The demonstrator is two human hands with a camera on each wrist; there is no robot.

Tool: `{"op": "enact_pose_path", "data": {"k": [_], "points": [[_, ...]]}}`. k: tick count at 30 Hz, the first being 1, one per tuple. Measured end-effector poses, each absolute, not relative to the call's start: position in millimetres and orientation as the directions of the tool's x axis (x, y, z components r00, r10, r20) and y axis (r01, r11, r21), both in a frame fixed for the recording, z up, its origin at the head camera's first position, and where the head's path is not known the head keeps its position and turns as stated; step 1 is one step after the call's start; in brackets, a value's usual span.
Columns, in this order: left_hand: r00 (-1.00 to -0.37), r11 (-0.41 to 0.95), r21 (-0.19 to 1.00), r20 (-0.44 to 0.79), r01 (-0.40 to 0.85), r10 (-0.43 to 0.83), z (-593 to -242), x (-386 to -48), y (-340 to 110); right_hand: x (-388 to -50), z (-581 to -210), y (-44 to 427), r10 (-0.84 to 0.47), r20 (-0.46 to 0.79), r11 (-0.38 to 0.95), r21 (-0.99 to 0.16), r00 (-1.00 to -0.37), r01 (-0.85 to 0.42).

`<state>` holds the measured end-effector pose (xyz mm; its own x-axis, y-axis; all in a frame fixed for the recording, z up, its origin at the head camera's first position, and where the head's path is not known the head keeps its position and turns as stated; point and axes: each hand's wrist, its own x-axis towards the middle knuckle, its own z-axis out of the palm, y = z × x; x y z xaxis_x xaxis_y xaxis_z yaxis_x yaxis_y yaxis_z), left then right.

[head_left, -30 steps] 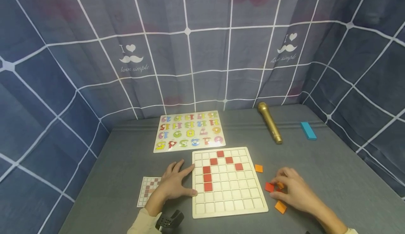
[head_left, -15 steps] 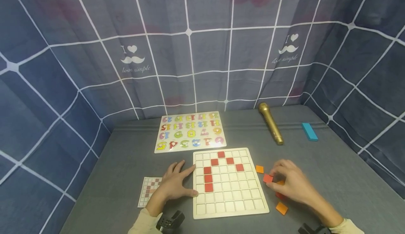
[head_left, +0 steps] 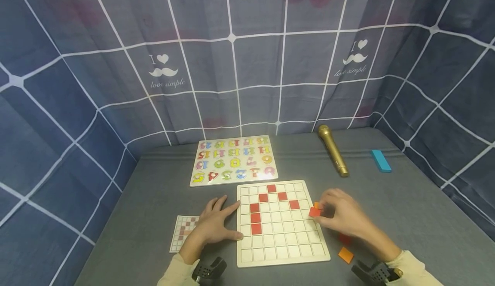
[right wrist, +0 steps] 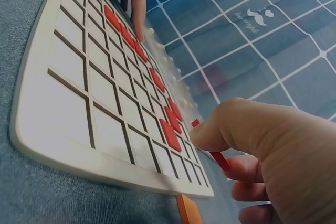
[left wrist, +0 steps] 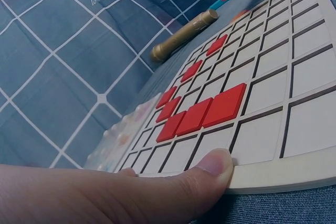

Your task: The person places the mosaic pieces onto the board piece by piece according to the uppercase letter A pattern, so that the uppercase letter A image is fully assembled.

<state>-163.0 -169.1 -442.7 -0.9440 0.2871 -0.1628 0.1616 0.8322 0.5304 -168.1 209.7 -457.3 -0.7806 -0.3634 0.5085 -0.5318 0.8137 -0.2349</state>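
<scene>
A pale wooden grid board lies flat on the grey cloth, with several red square tiles set in its cells. My left hand rests along the board's left edge, fingers spread, its thumb touching the rim. Just above the board's right edge, my right hand pinches a red tile between thumb and fingers; the right wrist view shows this red tile edge-on. Partly behind that hand is an orange tile.
Another orange tile and a loose red tile lie right of the board. A patterned card sits partly under my left hand. Behind are a number puzzle, a gold microphone and a blue block. A checked curtain encloses the table.
My right hand has picked up a red tile from the loose pile and carried it left and away from me to the board's right edge. My left hand has stayed in place.
</scene>
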Motion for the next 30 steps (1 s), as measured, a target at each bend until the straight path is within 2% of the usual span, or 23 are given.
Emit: {"op": "enact_pose_path", "data": {"k": [14, 30], "points": [[-0.947, 0.839, 0.522, -0.164, 0.154, 0.277, -444, -163, -169, -181, -458, 194, -0.385, 0.388, 0.807, -0.299, -0.837, -0.509], [-0.951, 0.843, 0.514, -0.152, 0.157, 0.269, -443, -163, -168, -185, -458, 188, -0.479, 0.334, 0.748, -0.329, -0.812, -0.577]]}}
